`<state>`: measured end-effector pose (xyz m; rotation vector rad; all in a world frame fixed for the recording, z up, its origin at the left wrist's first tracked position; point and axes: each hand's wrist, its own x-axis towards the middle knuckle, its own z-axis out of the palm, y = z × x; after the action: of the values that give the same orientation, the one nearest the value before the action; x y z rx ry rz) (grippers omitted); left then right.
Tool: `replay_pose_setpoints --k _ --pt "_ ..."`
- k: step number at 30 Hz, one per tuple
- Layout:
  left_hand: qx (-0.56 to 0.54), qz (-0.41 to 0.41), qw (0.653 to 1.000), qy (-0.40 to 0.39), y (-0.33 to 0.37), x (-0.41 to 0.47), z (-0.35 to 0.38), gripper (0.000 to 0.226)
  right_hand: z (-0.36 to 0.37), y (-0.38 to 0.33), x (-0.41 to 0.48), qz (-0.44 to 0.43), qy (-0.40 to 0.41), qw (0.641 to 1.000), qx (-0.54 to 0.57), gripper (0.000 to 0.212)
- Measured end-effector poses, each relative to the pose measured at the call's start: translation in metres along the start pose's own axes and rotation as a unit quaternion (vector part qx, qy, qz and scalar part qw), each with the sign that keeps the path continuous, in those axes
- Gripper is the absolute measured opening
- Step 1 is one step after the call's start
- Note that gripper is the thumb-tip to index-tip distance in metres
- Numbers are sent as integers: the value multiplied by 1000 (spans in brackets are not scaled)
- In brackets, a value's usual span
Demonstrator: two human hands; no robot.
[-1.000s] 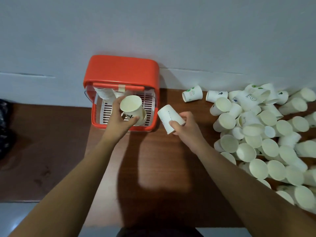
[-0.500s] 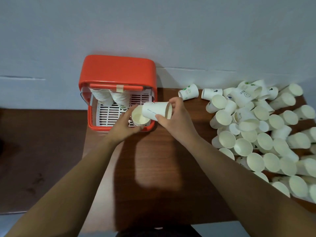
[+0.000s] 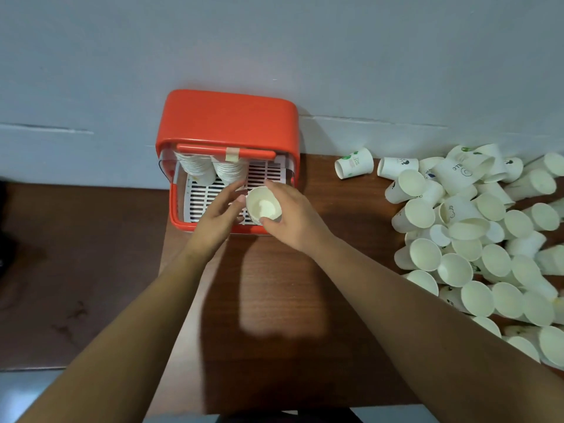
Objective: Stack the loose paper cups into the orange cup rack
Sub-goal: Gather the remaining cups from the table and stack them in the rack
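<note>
1. White paper cup (image 3: 264, 206), mouth up, sits over the front right of the rack tray; the right hand (image 3: 293, 215) pinches it between thumb at the near rim and fingers (image 3: 276, 187) at the far rim.
2. The left hand (image 3: 221, 209) lies just beside the cup, its grip spread, fingertips touching or nearly touching the cup's left wall.
3. Half a second ago each hand carried its own cup, the right one tipped sideways; now only one mouth shows, so the two appear nested, a judgement.
4. The orange cup rack (image 3: 227, 123) stands against the wall; two stacked columns (image 3: 210, 167) hang at its back left.
5. The nested pair probably goes onto a column next.
6. The loose heap of cups (image 3: 476, 239) covers the surface (image 3: 274, 285) to the right; most of the task remains.
</note>
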<state>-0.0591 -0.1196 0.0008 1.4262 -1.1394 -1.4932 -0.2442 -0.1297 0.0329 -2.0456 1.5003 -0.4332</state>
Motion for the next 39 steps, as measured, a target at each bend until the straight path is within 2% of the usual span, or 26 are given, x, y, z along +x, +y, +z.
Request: replay_pose_setpoints --k 3,6,10,12,14,17,19,22,26,29,35,39 --pt "46 25 998 -26 -10 7 -1 50 2 7 2 68 -44 996 35 76" --pt "105 47 993 -32 -18 13 0 53 8 9 1 111 -53 991 43 75" --pt "125 59 990 2 -21 13 2 47 13 7 -2 129 -32 987 89 72" --pt "142 62 988 26 -20 7 5 46 7 3 -8 127 -14 987 96 63" --pt "137 53 986 78 -16 -4 9 46 -4 3 -20 133 0 988 80 54" --pt "114 50 983 133 -6 -27 19 34 -26 19 -54 156 -2 987 25 55" --pt "121 57 985 111 -3 -44 32 27 -45 37 -86 175 7 984 -2 56" --pt "170 69 983 19 -8 -64 65 25 -77 72 -140 197 52 979 -28 51" --pt "274 83 954 -93 -8 -81 135 30 -115 123 -218 254 102 960 -57 46" --pt "338 93 924 -152 -9 -87 202 42 -135 156 -267 285 98 950 -85 48" --pt "432 88 882 -170 -26 -78 314 94 -148 207 -327 305 110 942 -82 58" --pt "469 65 870 -135 -46 -77 350 98 -146 228 -332 320 91 938 -98 72"
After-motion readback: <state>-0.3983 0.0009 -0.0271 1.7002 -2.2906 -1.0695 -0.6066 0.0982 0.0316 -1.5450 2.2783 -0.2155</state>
